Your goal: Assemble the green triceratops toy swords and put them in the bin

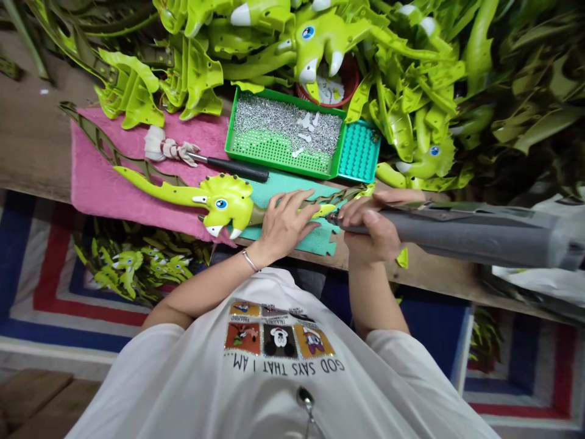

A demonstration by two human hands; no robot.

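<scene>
In front of the green rectangular plastic tray (260, 148), the left hand (284, 225) lies spread on a lime-green horned plastic toy (231, 204); the right hand (372, 225) clenches a grey cylindrical tool (475, 235).

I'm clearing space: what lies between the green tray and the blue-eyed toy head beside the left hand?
A black tool handle lies between the green tray and the toy head, as the head camera's view shows.

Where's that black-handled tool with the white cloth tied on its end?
In the head view, the black-handled tool lies left of centre, between the green tray and the yellow-green dinosaur head, its cloth end over the pink mat.
</scene>
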